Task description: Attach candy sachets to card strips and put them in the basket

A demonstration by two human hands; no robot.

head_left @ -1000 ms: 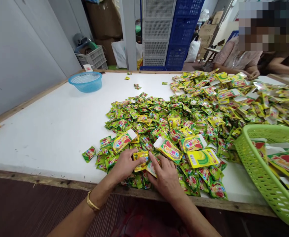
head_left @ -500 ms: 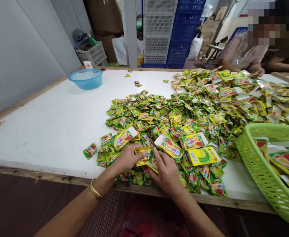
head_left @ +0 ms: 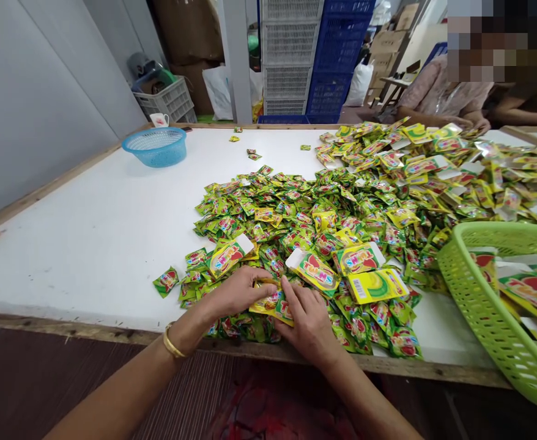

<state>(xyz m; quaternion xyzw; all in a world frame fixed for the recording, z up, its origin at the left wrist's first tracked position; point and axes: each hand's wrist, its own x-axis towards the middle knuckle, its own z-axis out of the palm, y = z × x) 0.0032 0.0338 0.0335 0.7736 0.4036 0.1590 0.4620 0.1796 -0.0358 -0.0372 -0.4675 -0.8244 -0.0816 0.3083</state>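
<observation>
My left hand (head_left: 243, 290) is closed on a small yellow candy packet (head_left: 265, 304), thumb on top. The fingers of my right hand (head_left: 307, 315) are wrapped round a small printed candy box (head_left: 285, 310), mostly hidden under them. Packet and box meet end to end between my hands; whether the packet is partly inside cannot be made out. Both are low over a heap of green candy packets (head_left: 254, 330) at the table's near edge. Around my hands lie several printed boxes with white flaps, among them one box (head_left: 314, 271) just beyond my right hand and a yellow one (head_left: 378, 286).
A green basket (head_left: 474, 305) holding boxes stands at the right edge. More boxes (head_left: 429, 165) are heaped at the far right, in front of a seated person (head_left: 443, 91). A blue basket (head_left: 155, 156) sits at the white table's (head_left: 89, 226) far left. Stacked crates (head_left: 291, 61) stand behind.
The yellow packet has moved right and slightly down against the box, so less gap shows between them. My hands have stayed nearly in place; the whole view has shifted a little.
</observation>
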